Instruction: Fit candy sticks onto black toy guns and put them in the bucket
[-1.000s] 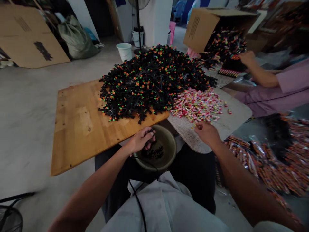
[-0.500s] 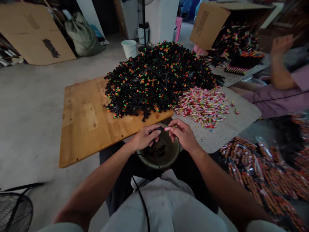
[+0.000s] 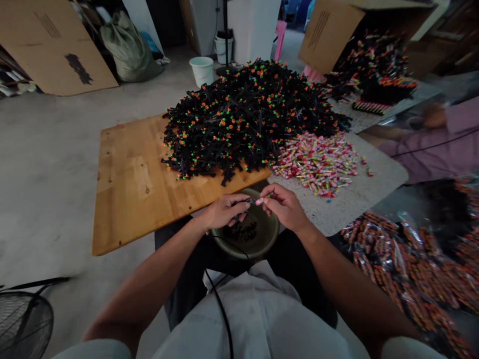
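Observation:
Above a round bucket [image 3: 275, 234], my two hands meet with their fingertips close together. My left hand [image 3: 224, 210] is closed round a small black plastic piece [image 3: 250, 200], most of it hidden by the fingers. Between thumb and fingers of my right hand [image 3: 282, 204] is a small pink-and-red tube [image 3: 259, 201], its end at the black piece; whether they are joined I cannot tell. Dark bits [image 3: 245, 230] lie in the bucket. Just beyond my hands rise a heap of black plastic pieces [image 3: 232, 124] with orange and green tips and a pile of pink tubes [image 3: 318, 162].
The heap sits on a wooden board [image 3: 130, 184] beside a speckled grey tabletop [image 3: 359, 194]. Bagged bundles [image 3: 407, 259] lie low at right. A co-worker's sleeve [image 3: 460, 119] shows at the right edge. A cardboard box [image 3: 329, 37] spills more pieces; a fan [image 3: 26, 319] stands lower left.
My hands stay nearly in place, with the pink tube still against the black piece. The co-worker's raised hand has come down. The view has shifted slightly.

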The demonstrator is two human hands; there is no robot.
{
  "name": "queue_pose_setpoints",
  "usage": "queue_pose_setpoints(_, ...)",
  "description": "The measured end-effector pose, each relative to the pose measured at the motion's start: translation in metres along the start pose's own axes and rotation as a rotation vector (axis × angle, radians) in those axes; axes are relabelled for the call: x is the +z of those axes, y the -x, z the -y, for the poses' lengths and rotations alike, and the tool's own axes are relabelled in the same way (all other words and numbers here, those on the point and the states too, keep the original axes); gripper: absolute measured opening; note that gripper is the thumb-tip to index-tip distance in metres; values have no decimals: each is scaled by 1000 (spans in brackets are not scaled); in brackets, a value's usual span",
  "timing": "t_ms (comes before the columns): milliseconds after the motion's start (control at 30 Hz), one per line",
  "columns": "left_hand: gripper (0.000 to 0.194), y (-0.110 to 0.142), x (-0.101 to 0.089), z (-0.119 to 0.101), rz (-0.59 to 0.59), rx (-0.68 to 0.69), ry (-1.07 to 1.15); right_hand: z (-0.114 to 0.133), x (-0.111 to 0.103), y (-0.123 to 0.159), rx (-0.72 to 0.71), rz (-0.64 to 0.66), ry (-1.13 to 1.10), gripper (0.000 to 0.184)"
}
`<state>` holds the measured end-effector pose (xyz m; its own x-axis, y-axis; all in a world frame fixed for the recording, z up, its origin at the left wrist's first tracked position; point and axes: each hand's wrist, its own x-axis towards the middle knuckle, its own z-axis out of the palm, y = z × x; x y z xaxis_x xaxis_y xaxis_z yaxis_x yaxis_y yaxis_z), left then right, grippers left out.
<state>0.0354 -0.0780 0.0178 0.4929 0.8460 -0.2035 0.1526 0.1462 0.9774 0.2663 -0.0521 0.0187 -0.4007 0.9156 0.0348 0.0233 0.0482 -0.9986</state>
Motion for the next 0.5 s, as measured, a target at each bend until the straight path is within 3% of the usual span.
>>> queue_pose_setpoints(167, 41, 7, -7, -10, 113, -84, 32, 0, -2, -2, 36, 91, 68, 14)
queue_pose_setpoints(500, 39, 4, 8, 9, 84, -106, -220, -19, -2, 2, 34, 95, 246, 17)
